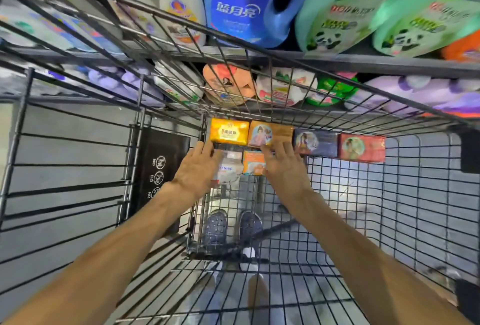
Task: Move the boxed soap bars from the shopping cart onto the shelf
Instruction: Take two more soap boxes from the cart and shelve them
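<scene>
Soap boxes (254,162) between both hands

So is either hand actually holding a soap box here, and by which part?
Cannot be told. The left hand lies over the white soap box and the right hand reaches the orange box; no grip shows.

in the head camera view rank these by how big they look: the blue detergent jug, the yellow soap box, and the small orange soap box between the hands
1. blue detergent jug, by far the largest, though it sits nearer the camera.
2. yellow soap box.
3. small orange soap box, smallest as seen, but the right hand partly covers it.
</scene>
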Action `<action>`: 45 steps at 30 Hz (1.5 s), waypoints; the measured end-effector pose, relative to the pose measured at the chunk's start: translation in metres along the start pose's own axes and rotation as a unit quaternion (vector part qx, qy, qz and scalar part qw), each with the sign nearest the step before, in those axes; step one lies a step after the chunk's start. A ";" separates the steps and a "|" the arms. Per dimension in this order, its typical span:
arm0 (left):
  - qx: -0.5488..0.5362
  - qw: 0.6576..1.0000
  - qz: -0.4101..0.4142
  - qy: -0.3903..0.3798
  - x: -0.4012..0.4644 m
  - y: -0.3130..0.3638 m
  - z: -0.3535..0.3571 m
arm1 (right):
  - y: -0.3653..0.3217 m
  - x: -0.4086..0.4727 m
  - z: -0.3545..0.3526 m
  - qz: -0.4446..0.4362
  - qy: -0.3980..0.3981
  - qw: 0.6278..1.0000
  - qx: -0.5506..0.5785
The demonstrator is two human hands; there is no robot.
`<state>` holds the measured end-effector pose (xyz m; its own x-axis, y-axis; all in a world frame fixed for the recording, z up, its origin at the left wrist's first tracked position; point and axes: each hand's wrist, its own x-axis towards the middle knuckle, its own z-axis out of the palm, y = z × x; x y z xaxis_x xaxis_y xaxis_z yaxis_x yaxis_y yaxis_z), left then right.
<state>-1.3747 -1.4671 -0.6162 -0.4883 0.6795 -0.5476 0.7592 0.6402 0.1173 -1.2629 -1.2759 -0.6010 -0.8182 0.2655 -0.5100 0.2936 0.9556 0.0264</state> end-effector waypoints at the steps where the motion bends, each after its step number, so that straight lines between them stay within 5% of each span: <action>1: -0.012 1.000 -0.006 -0.003 -0.001 0.000 0.000 | -0.001 0.000 0.002 -0.003 0.002 1.000 -0.005; 13: -0.152 0.987 -0.053 -0.009 -0.020 0.010 0.006 | -0.004 0.001 0.012 -0.013 -0.019 0.998 0.055; 23: -0.162 0.986 -0.034 0.011 -0.035 0.013 -0.015 | 0.010 -0.009 -0.002 -0.051 -0.069 0.993 0.075; 45: -0.211 0.954 0.079 0.197 -0.187 0.022 -0.331 | 0.068 -0.200 -0.331 -0.024 0.097 0.991 0.093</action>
<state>-1.4086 -1.4614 -0.2369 -0.5689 0.8085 -0.1502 0.6366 0.5486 0.5421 -1.2436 -1.2216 -0.2124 -0.9076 0.2583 -0.3310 0.3243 0.9319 -0.1621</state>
